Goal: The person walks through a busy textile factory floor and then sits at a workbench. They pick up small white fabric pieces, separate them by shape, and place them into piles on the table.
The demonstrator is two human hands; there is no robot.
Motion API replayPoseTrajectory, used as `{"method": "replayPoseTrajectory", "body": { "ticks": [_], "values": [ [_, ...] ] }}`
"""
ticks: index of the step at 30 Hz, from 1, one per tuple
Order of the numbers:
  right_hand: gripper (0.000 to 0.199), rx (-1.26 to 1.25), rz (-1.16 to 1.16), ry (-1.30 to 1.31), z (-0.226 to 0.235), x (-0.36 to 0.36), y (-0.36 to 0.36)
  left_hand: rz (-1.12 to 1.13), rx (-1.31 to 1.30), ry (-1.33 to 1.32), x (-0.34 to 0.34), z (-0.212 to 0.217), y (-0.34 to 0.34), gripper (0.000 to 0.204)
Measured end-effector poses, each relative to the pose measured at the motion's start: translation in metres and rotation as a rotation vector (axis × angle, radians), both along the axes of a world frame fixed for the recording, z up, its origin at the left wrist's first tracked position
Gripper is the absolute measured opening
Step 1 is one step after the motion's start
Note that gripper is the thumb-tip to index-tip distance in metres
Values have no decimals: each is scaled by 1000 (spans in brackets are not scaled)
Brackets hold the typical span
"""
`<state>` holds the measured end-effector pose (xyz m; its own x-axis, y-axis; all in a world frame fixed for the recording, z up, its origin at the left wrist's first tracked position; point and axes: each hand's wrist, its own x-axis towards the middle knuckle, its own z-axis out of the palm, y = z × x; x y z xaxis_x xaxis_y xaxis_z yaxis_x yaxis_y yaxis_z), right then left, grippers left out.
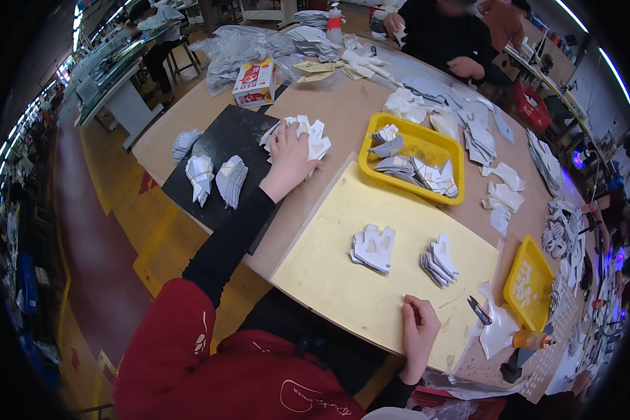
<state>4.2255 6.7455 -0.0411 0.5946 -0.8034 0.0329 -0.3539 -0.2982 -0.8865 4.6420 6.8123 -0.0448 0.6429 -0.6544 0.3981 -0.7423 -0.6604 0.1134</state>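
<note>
My left hand reaches across to the far side of the table and lies over a loose pile of white cut pieces, its fingers spread on top of them. My right hand rests near the front edge of a pale yellow sheet, fingers loosely curled and apart with nothing visible in them. On that sheet, beyond the right hand, sit a stack of white cut-out pieces and a second, fanned stack. Two more stacks, one whitish and one grey, stand on a black mat at left.
A yellow tray holds several stacks behind the sheet. Another yellow tray, thread snips and an orange bottle are at right. A red-and-white box and plastic bags lie far left. A person works opposite.
</note>
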Motion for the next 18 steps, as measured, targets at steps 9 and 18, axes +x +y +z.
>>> {"method": "replayPoseTrajectory", "body": {
  "ticks": [9,18],
  "values": [
    [13,-18,18,2,2,1,2,-149,9,-196,-39,-5,20,44],
    [15,26,9,-52,2,2,5,-244,-471,1185,-107,42,38,40]
  ]
}}
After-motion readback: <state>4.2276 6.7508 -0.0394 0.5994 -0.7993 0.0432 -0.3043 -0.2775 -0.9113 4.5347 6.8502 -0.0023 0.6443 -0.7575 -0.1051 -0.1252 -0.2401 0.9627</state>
